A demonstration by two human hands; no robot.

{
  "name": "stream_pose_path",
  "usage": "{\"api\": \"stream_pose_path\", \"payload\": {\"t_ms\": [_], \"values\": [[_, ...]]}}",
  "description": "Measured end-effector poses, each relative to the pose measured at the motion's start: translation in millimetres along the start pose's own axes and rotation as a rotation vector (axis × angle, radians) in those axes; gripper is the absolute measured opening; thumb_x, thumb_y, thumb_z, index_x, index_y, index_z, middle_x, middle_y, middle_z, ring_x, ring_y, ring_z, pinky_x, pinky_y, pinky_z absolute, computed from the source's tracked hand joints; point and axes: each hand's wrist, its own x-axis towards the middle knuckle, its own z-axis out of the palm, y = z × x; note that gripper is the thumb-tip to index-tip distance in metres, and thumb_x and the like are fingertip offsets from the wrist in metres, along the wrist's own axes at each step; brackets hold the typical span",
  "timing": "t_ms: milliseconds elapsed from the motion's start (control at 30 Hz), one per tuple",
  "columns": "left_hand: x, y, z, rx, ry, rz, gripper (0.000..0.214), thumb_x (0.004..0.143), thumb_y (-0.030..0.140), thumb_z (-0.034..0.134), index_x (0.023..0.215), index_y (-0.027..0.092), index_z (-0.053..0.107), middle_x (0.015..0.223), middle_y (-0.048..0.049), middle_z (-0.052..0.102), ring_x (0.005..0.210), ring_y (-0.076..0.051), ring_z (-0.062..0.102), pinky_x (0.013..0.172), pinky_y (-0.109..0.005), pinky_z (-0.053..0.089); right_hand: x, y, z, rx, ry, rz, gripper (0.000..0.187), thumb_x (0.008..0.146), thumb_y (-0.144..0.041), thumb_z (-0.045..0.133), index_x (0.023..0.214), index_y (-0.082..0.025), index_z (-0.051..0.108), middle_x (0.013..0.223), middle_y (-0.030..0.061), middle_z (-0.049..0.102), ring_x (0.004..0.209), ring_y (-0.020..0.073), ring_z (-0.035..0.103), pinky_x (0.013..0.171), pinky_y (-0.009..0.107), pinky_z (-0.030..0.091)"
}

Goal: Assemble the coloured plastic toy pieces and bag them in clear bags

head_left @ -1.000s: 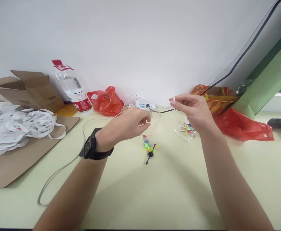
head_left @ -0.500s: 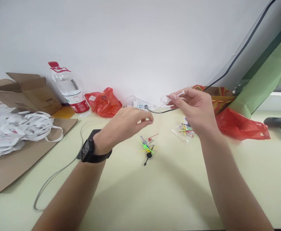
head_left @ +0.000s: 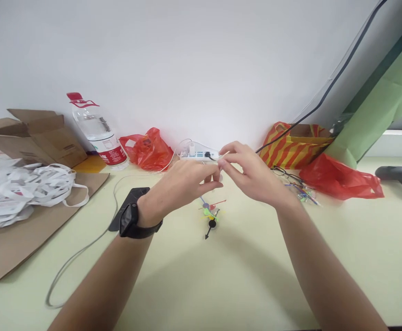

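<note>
My left hand, with a black watch on its wrist, has its fingers curled together above the table. Its fingertips meet those of my right hand, which pinches a small white plastic arrow piece. Most of that piece is hidden by the fingers, and what the left fingertips grip cannot be made out. Below the hands lies a row of small coloured arrow pieces shaped like clock hands: a black one nearest me, then yellow, green, red and blue ones.
More coloured pieces lie beside my right forearm, near glasses. Behind stand a power strip, red bags, a striped bag and a large bottle. At left are a phone, carton and white straps.
My right hand has moved left with the white piece, from over the bagged coloured pieces to my left hand, and their fingertips have come together. My left hand has barely moved.
</note>
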Motion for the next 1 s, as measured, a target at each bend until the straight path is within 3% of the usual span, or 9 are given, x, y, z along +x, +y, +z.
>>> {"api": "stream_pose_path", "payload": {"t_ms": [100,233,333,400,500,567,667,733,1000], "values": [[0,0,-2.0,-0.005,0.013,-0.003,0.020,0.102,0.039,0.059,0.090,0.023,0.065,0.081,0.0010,0.072,0.071,-0.017,0.063,0.064,-0.030,0.035,-1,-1,2,-0.022,-0.046,0.007,0.036,0.110,-0.034,0.045,0.086,-0.023,0.070,0.121,0.0078,0.064,0.113,0.0256,0.059,0.097,0.041,0.046],[-1,-1,-6.6,-0.014,0.022,-0.041,0.022,0.101,0.040,0.060,0.089,0.023,0.067,0.080,0.0008,0.072,0.068,-0.016,0.061,0.062,-0.030,0.035,1,2,-4,0.030,0.094,0.048,0.033,0.109,-0.037,0.046,0.091,-0.023,0.071,0.116,0.0080,0.065,0.110,0.0245,0.061,0.094,0.039,0.047],[-2,-8,-13.1,-0.004,0.058,-0.085,0.024,0.101,0.043,0.061,0.089,0.024,0.069,0.079,0.0003,0.073,0.068,-0.016,0.062,0.062,-0.030,0.036,3,21,-4,0.023,0.193,0.097,0.032,0.108,-0.038,0.046,0.094,-0.023,0.071,0.109,0.0088,0.068,0.102,0.0243,0.063,0.085,0.037,0.048],[-5,-17,-18.9,0.006,0.117,-0.131,0.026,0.099,0.046,0.062,0.090,0.024,0.071,0.080,-0.0004,0.074,0.071,-0.017,0.063,0.064,-0.030,0.038,3,42,1,-0.009,0.164,0.184,0.029,0.106,-0.035,0.047,0.094,-0.022,0.071,0.106,0.0094,0.071,0.096,0.0243,0.064,0.077,0.035,0.047],[-10,-34,-24.4,0.014,0.181,-0.216,0.029,0.097,0.051,0.063,0.092,0.024,0.073,0.080,-0.0016,0.075,0.071,-0.018,0.064,0.064,-0.030,0.039,-2,73,17,0.013,-0.143,0.304,0.021,0.099,-0.025,0.051,0.098,-0.021,0.071,0.104,0.0081,0.075,0.094,0.0237,0.066,0.079,0.033,0.048],[-11,-42,-23.2,0.021,0.108,-0.234,0.028,0.095,0.051,0.066,0.088,0.025,0.074,0.080,-0.0010,0.075,0.072,-0.018,0.065,0.063,-0.029,0.039,-7,86,31,0.074,-0.439,0.326,0.019,0.094,-0.020,0.056,0.101,-0.021,0.073,0.108,0.0076,0.076,0.095,0.0229,0.067,0.080,0.031,0.049],[-9,-48,-17.1,0.026,0.091,-0.254,0.028,0.095,0.050,0.066,0.086,0.025,0.074,0.080,-0.0005,0.075,0.073,-0.018,0.065,0.062,-0.029,0.038,-12,91,54,0.162,-0.847,0.298,0.022,0.090,-0.025,0.062,0.106,-0.021,0.076,0.110,0.0078,0.076,0.093,0.0224,0.068,0.077,0.029,0.050],[-7,-48,-14.5,0.031,0.109,-0.255,0.028,0.095,0.050,0.065,0.086,0.026,0.074,0.082,-0.0006,0.076,0.073,-0.018,0.065,0.062,-0.029,0.038,-13,88,66,0.235,-1.012,0.289,0.023,0.090,-0.031,0.064,0.105,-0.019,0.077,0.102,0.0072,0.077,0.087,0.0208,0.068,0.073,0.028,0.049],[-7,-52,-20.4,0.052,0.126,-0.265,0.027,0.092,0.052,0.068,0.085,0.027,0.076,0.077,-0.0006,0.075,0.067,-0.018,0.063,0.059,-0.030,0.033,-11,85,70,0.420,-1.004,0.303,0.014,0.084,-0.029,0.068,0.088,-0.016,0.074,0.081,0.0022,0.072,0.072,0.0146,0.062,0.064,0.023,0.046]]}}
